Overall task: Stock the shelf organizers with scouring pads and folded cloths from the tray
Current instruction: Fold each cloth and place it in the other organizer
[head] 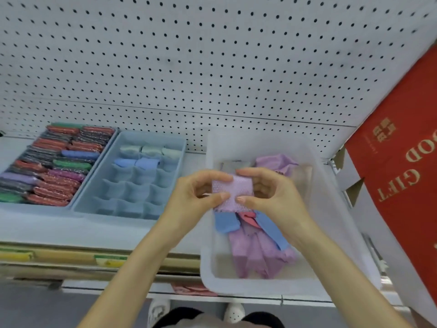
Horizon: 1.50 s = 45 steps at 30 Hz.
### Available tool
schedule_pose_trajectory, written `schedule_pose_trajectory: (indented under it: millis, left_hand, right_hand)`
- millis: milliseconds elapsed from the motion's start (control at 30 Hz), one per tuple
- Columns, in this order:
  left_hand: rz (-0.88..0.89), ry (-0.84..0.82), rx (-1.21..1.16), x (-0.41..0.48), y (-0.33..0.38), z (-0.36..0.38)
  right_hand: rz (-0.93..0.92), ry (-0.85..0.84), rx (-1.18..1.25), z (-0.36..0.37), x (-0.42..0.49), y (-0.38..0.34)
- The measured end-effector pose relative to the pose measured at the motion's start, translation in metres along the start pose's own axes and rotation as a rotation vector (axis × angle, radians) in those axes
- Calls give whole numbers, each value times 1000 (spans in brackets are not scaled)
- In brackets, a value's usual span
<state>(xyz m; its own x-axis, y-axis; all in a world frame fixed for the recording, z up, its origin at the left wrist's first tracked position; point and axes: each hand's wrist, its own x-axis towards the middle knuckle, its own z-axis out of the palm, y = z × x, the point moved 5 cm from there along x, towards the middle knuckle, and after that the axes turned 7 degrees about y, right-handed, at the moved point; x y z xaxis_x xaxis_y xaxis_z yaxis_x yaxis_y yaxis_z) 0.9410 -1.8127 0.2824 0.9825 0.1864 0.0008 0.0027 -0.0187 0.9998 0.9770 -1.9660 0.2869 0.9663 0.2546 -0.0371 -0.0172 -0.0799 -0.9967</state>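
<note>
The left hand (196, 194) and right hand (272, 194) each had a pinching grip on the pink folded cloth (233, 191) above the tray (260, 286); empty cells of the compartment organizer (123, 192) lay leftward, nearer the left hand

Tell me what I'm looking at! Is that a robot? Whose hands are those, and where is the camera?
There is no robot here. These are a person's two bare hands. The camera sits on the person's head and looks down, so you see what they see.

The left hand and the right hand together pinch a small pink dotted cloth over a clear plastic tray. More purple and blue cloths lie in it.

On the shelf to the left sit colourful scouring pads, packed in rows. Beside them is a blue organizer with little compartments. Only its far ones have folded cloths in them.

Behind everything is a white board full of holes.
</note>
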Motion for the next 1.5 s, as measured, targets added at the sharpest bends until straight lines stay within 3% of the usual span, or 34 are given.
schedule_pose_trajectory:
  millis: [200, 267, 367, 467, 700, 800, 933, 1000, 1133, 1333, 1500]
  left_hand:
    - [31, -64, 426, 7, 10, -76]
    - [43, -128, 551, 10, 11, -102]
    - [-96, -243, 342, 11, 9, -133]
    - [-250, -279, 155, 6, 1, -156]
    - [-220, -253, -2, 5, -5, -200]
    - [-233, -266, -82, 8, -9, -216]
    - [-421, -427, -308, 1, -16, -224]
    - [-462, -445, -314, -1, -16, -225]
    - [-485, -293, -334, 7, -17, -233]
    - [-529, -209, -267, 18, -27, -247]
    - [-464, -183, -102, 31, -41, -245]
  right_hand:
    - [-213, 36, -459, 69, 14, -11]
    - [-176, -33, -450, 93, 17, -13]
    - [-33, -120, -193, 127, 15, -15]
    - [14, -96, -110, 161, 12, -16]
    - [101, -56, 71, 207, 10, -9]
    - [74, -34, 168, 216, 10, -12]
    - [-60, 52, 202, 222, 14, -17]
    - [-119, 61, 162, 226, 17, -18]
    - [-196, -7, 86, 231, 23, -17]
    - [-181, -108, -116, 240, 31, -13]
    - [-129, -133, -161, 245, 43, 1]
